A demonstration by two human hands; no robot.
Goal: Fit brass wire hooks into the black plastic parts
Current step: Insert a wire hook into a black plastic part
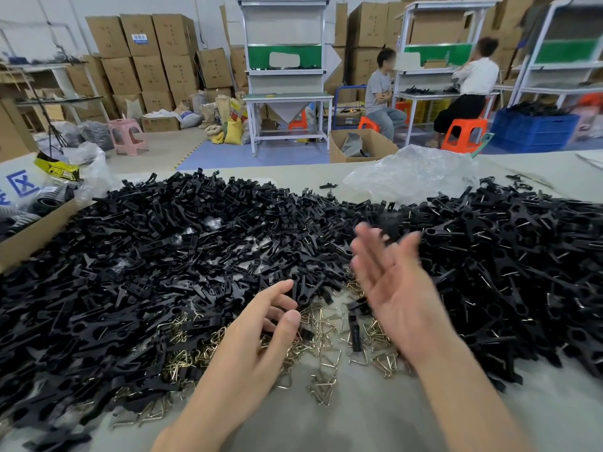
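A wide heap of black plastic parts [169, 249] covers the left and middle of the table. A second heap [509, 256], with wire hooks showing in the parts, lies on the right. Loose brass wire hooks [326, 347] are scattered on the bare table between my hands. My left hand [261, 334] hovers over the hooks with fingers curled and apart, holding nothing. My right hand [388, 275] is raised palm-up, fingers spread and blurred by motion. A blurred black part [390, 223] is in the air just beyond its fingertips.
A cardboard box [36, 230] with bagged goods sits at the table's left edge. A crumpled clear plastic bag [411, 174] lies at the far side. Beyond the table are workbenches, stacked cartons, stools and two seated people [380, 93].
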